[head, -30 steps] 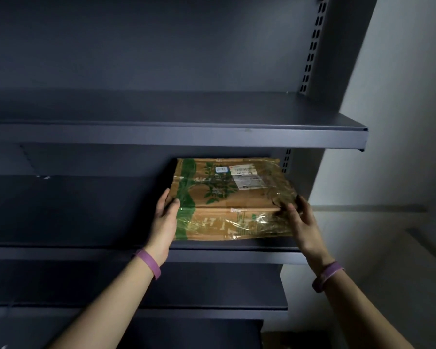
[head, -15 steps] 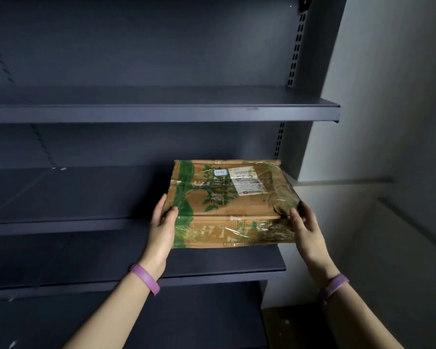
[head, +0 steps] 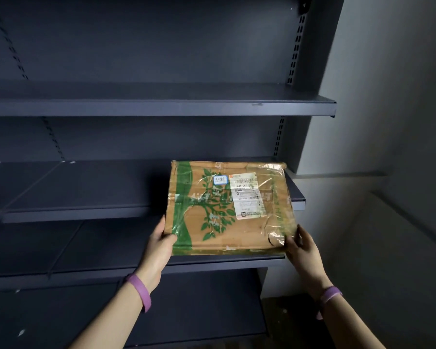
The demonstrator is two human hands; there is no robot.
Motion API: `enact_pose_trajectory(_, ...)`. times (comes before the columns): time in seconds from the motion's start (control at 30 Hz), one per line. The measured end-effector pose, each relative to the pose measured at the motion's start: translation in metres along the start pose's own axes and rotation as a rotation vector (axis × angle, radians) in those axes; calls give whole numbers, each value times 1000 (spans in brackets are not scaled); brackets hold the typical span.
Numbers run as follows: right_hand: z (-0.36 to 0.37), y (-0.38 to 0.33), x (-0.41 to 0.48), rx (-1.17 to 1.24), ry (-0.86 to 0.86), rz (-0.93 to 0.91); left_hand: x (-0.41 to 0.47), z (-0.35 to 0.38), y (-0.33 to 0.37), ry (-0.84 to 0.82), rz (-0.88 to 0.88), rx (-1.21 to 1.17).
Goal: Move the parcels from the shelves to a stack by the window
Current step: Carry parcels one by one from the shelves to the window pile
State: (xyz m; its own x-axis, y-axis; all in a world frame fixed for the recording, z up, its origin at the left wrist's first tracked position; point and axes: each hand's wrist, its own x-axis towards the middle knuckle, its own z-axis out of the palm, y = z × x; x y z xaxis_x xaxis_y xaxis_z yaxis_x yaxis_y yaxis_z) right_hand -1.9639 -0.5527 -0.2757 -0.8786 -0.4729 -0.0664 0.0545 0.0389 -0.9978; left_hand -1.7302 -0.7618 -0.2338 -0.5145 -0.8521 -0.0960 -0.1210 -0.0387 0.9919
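A flat brown cardboard parcel (head: 227,210) with a green tree print, clear tape and a white shipping label is held in the air in front of the dark shelves. My left hand (head: 160,245) grips its near left corner, thumb on top. My right hand (head: 300,248) grips its near right corner. The parcel is lifted off the shelf board (head: 86,197) and its top face is tilted toward me. Both wrists wear purple bands.
A dark grey metal shelving unit (head: 161,104) fills the left and centre, with several bare boards and a slotted upright (head: 295,46). A pale wall (head: 388,96) stands to the right, with a ledge (head: 400,222) lower down. No other parcel shows.
Both hands have drawn the parcel off the shelf toward me and lifted it clear. Its top face now tilts more toward the camera, and the view has pulled back from the shelves.
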Motion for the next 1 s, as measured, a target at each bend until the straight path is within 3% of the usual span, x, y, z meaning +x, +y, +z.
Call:
enact_pose_trajectory(0.33,-4,20,18,-155,-39,2,1,17,-23,88,-140,3)
enact_pose_trajectory(0.57,-9,19,12,-162,-28,1,-3,17,-24,85,-125,-34)
enact_pose_trajectory(0.8,-42,21,-38,-216,185,-6,-31,33,-27,-85,-66,-72)
enact_pose_trajectory(1.0,-83,26,-122,-238,420,35,-49,58,-31,-352,-120,-50)
